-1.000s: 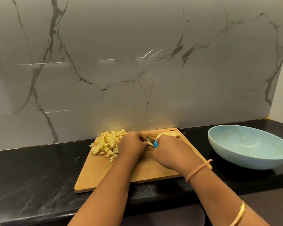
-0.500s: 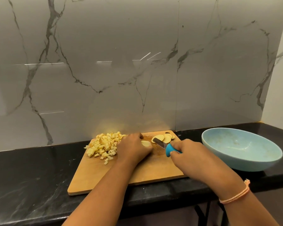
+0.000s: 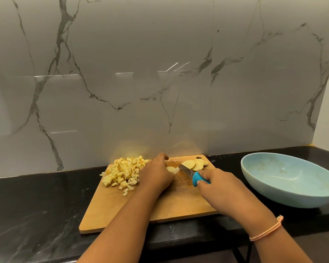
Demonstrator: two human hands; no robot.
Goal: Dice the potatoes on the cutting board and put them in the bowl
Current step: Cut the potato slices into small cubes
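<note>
My left hand [image 3: 156,174] curls its fingers onto a potato slice [image 3: 172,169], my right hand [image 3: 219,184] grips the blue-handled knife [image 3: 195,175]; I'd cut even strips (fingertips tucked back) before crossing.

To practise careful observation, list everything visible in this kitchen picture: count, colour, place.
wall: one, grey marbled, behind
countertop: one, black, below wall
cutting board: one, tan, on countertop
diced potato: one pile, pale yellow, board's far left
potato slices: several, pale yellow, board's far right
potato piece: one, pale yellow, board's middle
knife: one, blue handle, over board
bowl: one, light blue, right of board
left hand: one, holds potato piece
right hand: one, grips knife
</note>
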